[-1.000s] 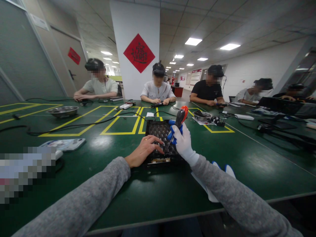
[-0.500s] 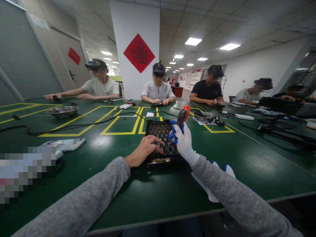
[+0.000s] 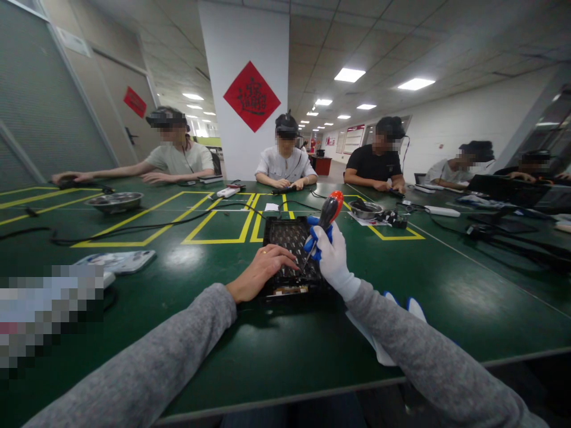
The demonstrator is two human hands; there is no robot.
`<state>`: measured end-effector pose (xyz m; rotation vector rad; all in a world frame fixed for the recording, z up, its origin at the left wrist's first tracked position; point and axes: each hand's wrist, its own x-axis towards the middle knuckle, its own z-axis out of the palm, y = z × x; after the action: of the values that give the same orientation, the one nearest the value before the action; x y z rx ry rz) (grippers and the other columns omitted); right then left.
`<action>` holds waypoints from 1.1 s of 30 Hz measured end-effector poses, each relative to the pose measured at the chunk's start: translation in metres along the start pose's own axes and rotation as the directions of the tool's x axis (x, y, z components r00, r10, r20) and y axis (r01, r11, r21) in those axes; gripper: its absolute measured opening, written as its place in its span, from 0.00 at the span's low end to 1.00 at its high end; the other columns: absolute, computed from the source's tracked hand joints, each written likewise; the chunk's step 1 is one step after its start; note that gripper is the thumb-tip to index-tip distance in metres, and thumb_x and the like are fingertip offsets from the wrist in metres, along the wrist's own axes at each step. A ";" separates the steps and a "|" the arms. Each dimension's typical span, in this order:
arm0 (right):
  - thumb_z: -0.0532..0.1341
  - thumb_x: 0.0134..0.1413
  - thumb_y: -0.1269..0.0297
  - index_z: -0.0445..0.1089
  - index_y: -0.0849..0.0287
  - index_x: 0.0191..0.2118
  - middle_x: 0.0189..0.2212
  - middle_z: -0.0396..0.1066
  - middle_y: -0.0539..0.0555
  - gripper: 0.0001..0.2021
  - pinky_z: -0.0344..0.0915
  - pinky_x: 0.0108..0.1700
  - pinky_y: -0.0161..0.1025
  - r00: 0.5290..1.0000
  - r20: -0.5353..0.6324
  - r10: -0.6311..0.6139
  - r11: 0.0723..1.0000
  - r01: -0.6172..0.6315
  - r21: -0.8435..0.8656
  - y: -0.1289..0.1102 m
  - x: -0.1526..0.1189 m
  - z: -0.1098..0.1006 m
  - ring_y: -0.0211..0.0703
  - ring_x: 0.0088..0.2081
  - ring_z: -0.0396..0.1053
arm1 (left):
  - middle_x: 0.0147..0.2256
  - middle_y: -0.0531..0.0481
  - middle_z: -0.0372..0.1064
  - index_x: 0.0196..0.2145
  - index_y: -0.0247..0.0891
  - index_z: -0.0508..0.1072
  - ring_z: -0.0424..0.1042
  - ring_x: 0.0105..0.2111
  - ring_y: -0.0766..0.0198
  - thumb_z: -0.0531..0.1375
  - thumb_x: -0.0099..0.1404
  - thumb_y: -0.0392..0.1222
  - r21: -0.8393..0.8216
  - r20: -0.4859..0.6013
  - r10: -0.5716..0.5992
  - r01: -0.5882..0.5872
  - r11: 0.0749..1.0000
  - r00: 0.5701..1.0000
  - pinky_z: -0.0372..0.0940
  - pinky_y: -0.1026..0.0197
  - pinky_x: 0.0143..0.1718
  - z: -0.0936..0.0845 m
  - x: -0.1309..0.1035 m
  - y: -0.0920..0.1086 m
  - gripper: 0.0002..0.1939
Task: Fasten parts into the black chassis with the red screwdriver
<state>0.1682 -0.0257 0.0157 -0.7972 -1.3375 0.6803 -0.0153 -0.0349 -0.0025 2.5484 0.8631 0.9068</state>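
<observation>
While left hand [image 3: 259, 274] lies spread on black device [image 3: 289, 241], gloved right hand [image 3: 330, 255] grips screwdriver [image 3: 325, 223]

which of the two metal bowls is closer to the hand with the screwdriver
The metal bowl on the right, just beyond the gloved right hand holding the screwdriver. The other metal bowl sits far off to the left, inside the yellow floor-tape markings on the table.

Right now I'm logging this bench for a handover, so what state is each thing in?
Bare left hand: flat on the black perforated panel.
White-gloved right hand: closed round the red-and-black screwdriver.
Screwdriver: tilted, tip down on the panel.
Panel: lying flat on the green table.
Spare white glove: lying under the right sleeve.
Steel bowl: upright, contents not visible.
</observation>
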 end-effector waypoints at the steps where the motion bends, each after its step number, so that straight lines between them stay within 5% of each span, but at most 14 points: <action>1: 0.53 0.53 0.53 0.64 0.61 0.45 0.20 0.64 0.47 0.19 0.59 0.23 0.30 1.000 -0.004 0.002 1.000 -0.002 -0.004 0.000 0.000 0.000 0.32 0.20 0.60 | 0.46 0.49 0.64 0.42 0.42 0.71 0.57 0.48 0.59 0.38 0.67 0.51 0.002 -0.007 -0.013 0.013 1.000 1.000 0.46 0.53 0.54 -0.001 0.003 0.001 0.24; 10: 0.55 0.52 0.55 0.63 0.58 0.47 0.20 0.63 0.46 0.18 0.58 0.21 0.30 0.996 0.043 0.077 0.992 -0.081 0.094 -0.008 0.005 -0.004 0.31 0.18 0.58 | 0.29 0.48 0.69 0.27 0.34 0.73 0.66 0.33 0.64 0.60 0.56 0.48 -0.202 -0.054 -0.055 0.043 0.978 0.997 0.60 0.61 0.39 0.007 0.037 0.002 0.13; 16: 0.55 0.52 0.56 0.62 0.58 0.47 0.21 0.66 0.47 0.18 0.63 0.27 0.32 0.969 0.169 0.179 0.930 -0.223 0.293 -0.008 0.014 -0.002 0.33 0.23 0.64 | 0.30 0.48 0.70 0.28 0.34 0.74 0.67 0.33 0.64 0.58 0.59 0.45 -0.238 -0.056 -0.089 0.074 0.968 0.994 0.60 0.61 0.39 0.007 0.036 0.007 0.11; 21: 0.54 0.52 0.55 0.63 0.60 0.45 0.21 0.66 0.48 0.17 0.57 0.19 0.29 0.910 0.315 0.269 0.864 -0.373 0.338 -0.005 0.019 -0.001 0.31 0.17 0.59 | 0.30 0.48 0.70 0.29 0.35 0.74 0.67 0.34 0.64 0.56 0.61 0.44 -0.228 -0.029 -0.098 0.089 0.970 0.995 0.60 0.61 0.39 0.007 0.036 0.009 0.11; 33: 0.53 0.52 0.50 0.64 0.60 0.46 0.21 0.67 0.49 0.21 0.59 0.20 0.30 0.926 0.288 0.245 0.858 -0.345 0.380 0.002 0.016 -0.003 0.32 0.18 0.62 | 0.31 0.48 0.70 0.31 0.33 0.74 0.68 0.34 0.64 0.58 0.58 0.44 -0.264 -0.025 -0.144 0.132 0.955 0.989 0.62 0.61 0.39 0.013 0.035 0.002 0.11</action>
<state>0.1731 -0.0116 0.0226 -0.5818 -1.2139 1.2980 0.0158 -0.0153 0.0056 2.2224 0.8591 0.9662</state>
